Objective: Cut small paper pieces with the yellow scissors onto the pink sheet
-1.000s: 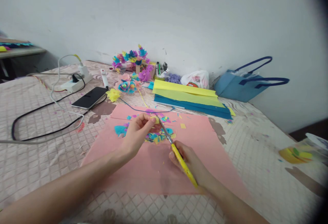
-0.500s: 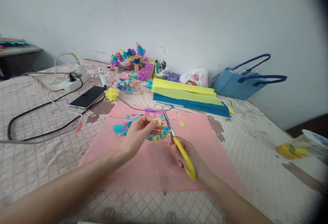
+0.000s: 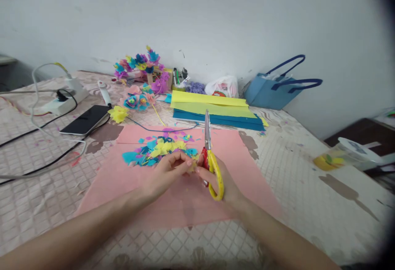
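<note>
In the head view, my left hand (image 3: 168, 172) pinches a small piece of yellow paper (image 3: 193, 166) between thumb and fingertips. My right hand (image 3: 226, 181) holds scissors (image 3: 218, 179) with yellow and red handles, their blades pointing up and away and looking closed. The right fingertips also touch the yellow piece, so both hands meet at it. Below them lies a pink paper sheet (image 3: 179, 208). Just beyond my left hand is a heap of teal and purple paper scraps (image 3: 143, 157), with yellow petal-shaped cutouts (image 3: 166, 146) on top.
Yellow and blue paper sheets (image 3: 212, 107) lie behind the pink sheet. Paper flowers (image 3: 135, 99), a phone (image 3: 84, 119) and a power strip (image 3: 63, 104) with cables are on the left. A blue bag (image 3: 267, 92) and a clear plastic container (image 3: 345, 154) are to the right.
The hands have come together, my right hand bringing the scissors upright beside the left. Yellow cutouts now show on the scrap heap, where my left hand was. The view has shifted right.
</note>
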`<act>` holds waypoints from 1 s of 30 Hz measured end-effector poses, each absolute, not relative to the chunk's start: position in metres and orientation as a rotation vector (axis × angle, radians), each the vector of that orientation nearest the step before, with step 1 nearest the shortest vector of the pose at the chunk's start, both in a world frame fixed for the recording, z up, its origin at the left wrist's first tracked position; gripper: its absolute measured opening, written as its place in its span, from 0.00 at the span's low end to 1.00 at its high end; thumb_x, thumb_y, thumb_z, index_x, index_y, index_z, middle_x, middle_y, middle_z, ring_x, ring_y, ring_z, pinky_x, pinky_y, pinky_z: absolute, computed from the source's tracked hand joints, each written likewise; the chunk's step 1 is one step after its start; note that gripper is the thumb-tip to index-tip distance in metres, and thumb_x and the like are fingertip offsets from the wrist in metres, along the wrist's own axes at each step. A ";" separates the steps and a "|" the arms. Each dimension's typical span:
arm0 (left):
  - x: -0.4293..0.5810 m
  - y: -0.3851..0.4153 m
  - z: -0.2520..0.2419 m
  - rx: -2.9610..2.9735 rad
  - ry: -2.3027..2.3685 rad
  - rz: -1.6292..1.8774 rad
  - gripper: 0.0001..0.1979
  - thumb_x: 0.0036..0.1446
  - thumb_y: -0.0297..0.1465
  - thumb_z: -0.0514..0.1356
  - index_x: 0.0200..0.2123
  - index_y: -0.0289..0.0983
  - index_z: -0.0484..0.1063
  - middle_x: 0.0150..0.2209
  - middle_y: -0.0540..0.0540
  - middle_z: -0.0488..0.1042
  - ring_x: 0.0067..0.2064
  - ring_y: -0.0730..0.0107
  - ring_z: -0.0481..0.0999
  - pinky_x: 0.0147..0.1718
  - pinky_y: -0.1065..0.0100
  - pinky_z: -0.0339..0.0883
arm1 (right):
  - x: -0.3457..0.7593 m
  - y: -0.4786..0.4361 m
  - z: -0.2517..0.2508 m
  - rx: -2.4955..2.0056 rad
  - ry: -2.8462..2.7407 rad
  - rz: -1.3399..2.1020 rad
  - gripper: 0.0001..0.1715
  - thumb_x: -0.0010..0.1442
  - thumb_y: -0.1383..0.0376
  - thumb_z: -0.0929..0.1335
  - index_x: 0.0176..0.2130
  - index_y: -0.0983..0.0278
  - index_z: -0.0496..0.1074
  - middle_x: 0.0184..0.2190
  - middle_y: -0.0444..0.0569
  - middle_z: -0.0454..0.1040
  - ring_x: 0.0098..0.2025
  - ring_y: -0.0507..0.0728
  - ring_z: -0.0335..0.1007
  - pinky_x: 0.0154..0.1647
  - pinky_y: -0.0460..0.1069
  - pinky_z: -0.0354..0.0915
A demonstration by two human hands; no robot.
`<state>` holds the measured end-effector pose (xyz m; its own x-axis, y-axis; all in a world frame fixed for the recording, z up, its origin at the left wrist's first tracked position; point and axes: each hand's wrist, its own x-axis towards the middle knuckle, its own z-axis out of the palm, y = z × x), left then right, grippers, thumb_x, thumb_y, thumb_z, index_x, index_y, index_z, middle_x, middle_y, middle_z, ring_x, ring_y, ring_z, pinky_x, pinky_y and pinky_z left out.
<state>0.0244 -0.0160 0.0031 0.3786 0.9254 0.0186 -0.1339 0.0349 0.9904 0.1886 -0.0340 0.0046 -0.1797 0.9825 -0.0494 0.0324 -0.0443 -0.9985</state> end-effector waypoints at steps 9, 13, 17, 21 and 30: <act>0.014 -0.010 0.007 1.453 0.597 0.926 0.07 0.52 0.27 0.62 0.37 0.38 0.74 0.42 0.43 0.71 0.45 0.62 0.71 0.44 0.63 0.65 | 0.195 -0.029 -0.004 -0.879 -1.091 1.831 0.15 0.50 0.62 0.71 0.32 0.61 0.60 0.17 0.33 0.57 0.14 0.44 0.48 0.14 0.41 0.52; 0.014 -0.006 0.005 1.401 0.647 0.904 0.05 0.55 0.31 0.61 0.29 0.36 0.71 0.32 0.45 0.73 0.36 0.67 0.72 0.37 0.67 0.65 | 0.194 -0.028 -0.005 -0.939 -1.207 1.772 0.16 0.54 0.55 0.69 0.33 0.62 0.62 0.20 0.35 0.61 0.14 0.43 0.48 0.14 0.41 0.52; 0.014 -0.004 0.002 1.335 0.737 0.835 0.07 0.53 0.33 0.62 0.29 0.35 0.69 0.27 0.48 0.72 0.28 0.73 0.69 0.29 0.71 0.62 | 0.194 -0.031 0.002 -1.083 -1.306 1.564 0.18 0.55 0.52 0.68 0.31 0.62 0.61 0.21 0.36 0.60 0.16 0.44 0.50 0.15 0.42 0.53; 0.016 -0.006 0.001 1.390 0.746 0.804 0.10 0.50 0.34 0.65 0.31 0.35 0.69 0.26 0.49 0.70 0.27 0.74 0.68 0.26 0.73 0.60 | 0.191 -0.034 0.014 -1.174 -1.303 1.515 0.21 0.47 0.53 0.72 0.31 0.61 0.60 0.22 0.36 0.59 0.18 0.46 0.52 0.16 0.42 0.53; 0.020 -0.013 0.001 1.175 0.794 0.783 0.12 0.52 0.38 0.63 0.34 0.35 0.70 0.31 0.48 0.72 0.31 0.72 0.71 0.31 0.70 0.65 | 0.190 -0.032 0.008 -1.209 -1.208 1.413 0.18 0.47 0.58 0.72 0.31 0.62 0.59 0.26 0.40 0.64 0.21 0.47 0.57 0.18 0.43 0.54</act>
<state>0.0196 -0.0126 0.0010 0.5029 0.8557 -0.1221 -0.1098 0.2033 0.9729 0.1898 -0.0316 0.0078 -0.1266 0.9844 -0.1220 -0.0326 -0.1271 -0.9914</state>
